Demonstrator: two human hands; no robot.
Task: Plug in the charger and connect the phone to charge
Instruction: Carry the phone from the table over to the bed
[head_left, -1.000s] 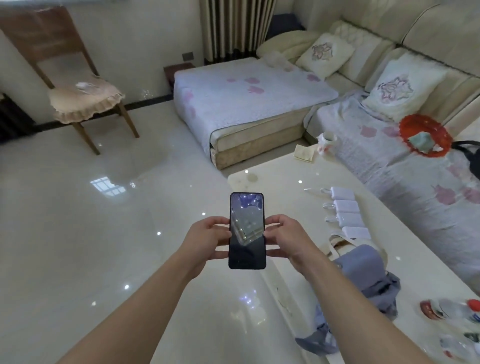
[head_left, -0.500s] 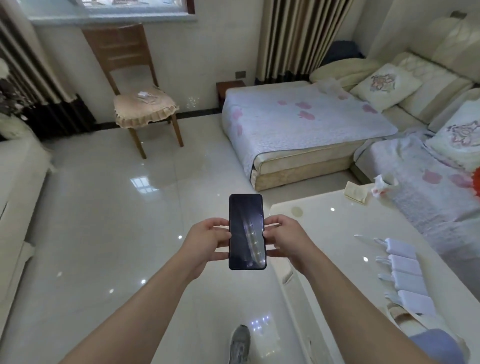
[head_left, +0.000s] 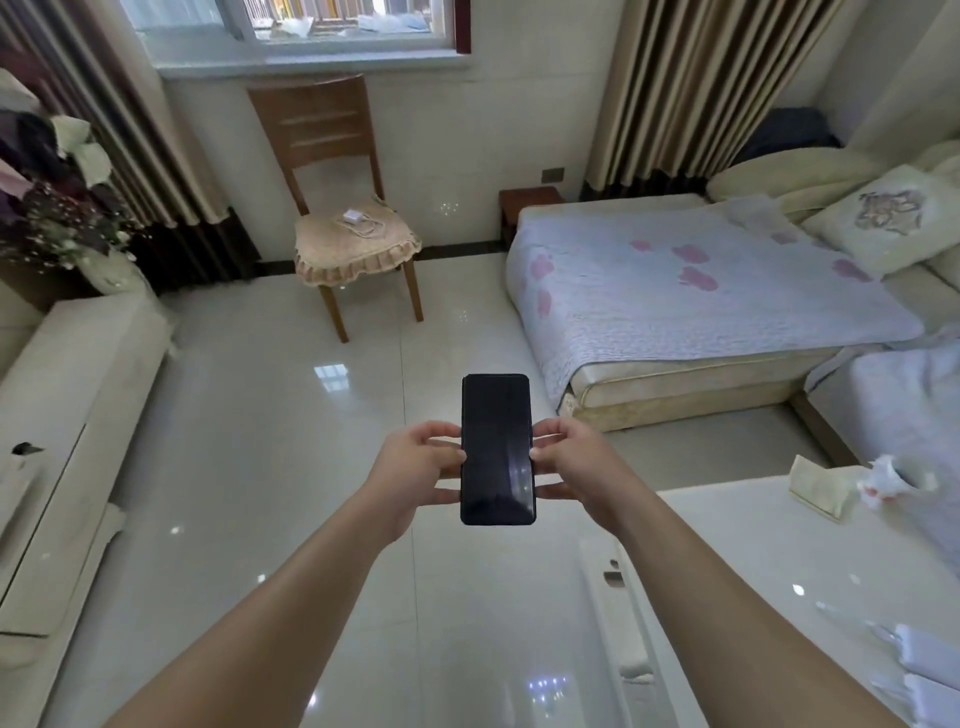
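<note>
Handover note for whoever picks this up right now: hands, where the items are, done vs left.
Left hand: grips the left edge of the black slab phone, dark screen facing up.
Right hand: grips its right edge.
Phone is held in the air over the glossy tiled floor; no cable attached.
White charger brick with coiled white cable lies on the cushioned wooden chair under the window.
Dark wall outlet plate sits right of the chair.
Done: phone in hand.
Left: fetch charger, plug in, connect phone.
</note>
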